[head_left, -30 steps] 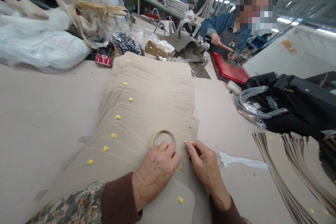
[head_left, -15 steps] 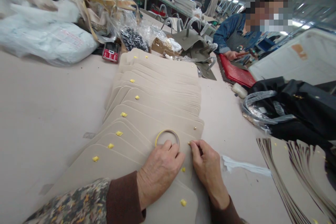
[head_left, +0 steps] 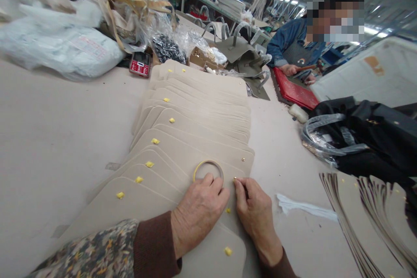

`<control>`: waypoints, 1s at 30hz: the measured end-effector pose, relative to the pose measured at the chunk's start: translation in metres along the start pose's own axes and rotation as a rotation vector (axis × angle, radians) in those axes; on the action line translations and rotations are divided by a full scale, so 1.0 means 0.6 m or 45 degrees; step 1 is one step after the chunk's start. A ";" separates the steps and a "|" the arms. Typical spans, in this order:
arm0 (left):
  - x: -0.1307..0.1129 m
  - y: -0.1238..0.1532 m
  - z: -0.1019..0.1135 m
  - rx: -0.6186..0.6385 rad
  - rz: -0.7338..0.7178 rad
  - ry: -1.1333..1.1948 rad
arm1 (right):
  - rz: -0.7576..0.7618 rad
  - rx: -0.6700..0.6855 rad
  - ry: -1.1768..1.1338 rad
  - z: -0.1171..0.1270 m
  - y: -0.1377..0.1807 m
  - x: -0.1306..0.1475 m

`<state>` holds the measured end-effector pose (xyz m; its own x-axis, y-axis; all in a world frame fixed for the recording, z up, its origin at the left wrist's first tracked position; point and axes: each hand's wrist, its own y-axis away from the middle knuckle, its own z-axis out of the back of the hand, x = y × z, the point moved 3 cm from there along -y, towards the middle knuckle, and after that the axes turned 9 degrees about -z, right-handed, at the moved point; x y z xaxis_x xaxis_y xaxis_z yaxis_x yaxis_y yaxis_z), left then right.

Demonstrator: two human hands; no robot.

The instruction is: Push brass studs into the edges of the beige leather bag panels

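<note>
Beige panels (head_left: 195, 139) lie fanned in an overlapping row down the table, with yellow tape bits (head_left: 149, 164) near their left corners. My left hand (head_left: 200, 208) rests over the nearer panels, fingers curled on a roll of yellow tape (head_left: 196, 169) that stands partly out past them. At the right edge of a panel, my right hand (head_left: 256, 208) pinches with thumb and forefinger at a small gold-coloured stud (head_left: 235, 179). A similar metal stud (head_left: 243, 160) shows on the panel just beyond. More yellow tape (head_left: 228, 251) sits on the nearest panel.
Fanned beige pieces (head_left: 368, 213) stand at the right, below a black bag (head_left: 384, 134) with wrapped handles. A white strip (head_left: 306, 208) lies beside my right hand. Farther back are a red phone (head_left: 140, 64), plastic bags (head_left: 65, 47) and a co-worker (head_left: 286, 43) holding a hammer-like tool.
My right hand has shifted slightly down while its fingertips stay at the stud. My left hand keeps its place. The co-worker's tool and hands have moved a little.
</note>
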<state>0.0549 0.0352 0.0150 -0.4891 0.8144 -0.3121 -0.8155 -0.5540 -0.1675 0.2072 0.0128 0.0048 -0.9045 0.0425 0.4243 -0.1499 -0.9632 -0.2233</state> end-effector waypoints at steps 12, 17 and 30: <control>0.000 -0.002 0.002 0.007 0.013 0.021 | 0.034 -0.093 0.274 -0.005 -0.003 0.012; 0.002 -0.002 -0.001 0.013 0.017 0.004 | -0.145 0.005 -0.003 0.002 -0.022 -0.002; 0.002 -0.003 0.005 0.018 0.012 0.016 | -0.112 -0.045 -0.237 0.008 0.003 -0.016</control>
<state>0.0548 0.0379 0.0173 -0.4929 0.8070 -0.3254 -0.8153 -0.5589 -0.1512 0.2177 0.0096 0.0042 -0.7985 0.0727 0.5977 -0.2415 -0.9480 -0.2074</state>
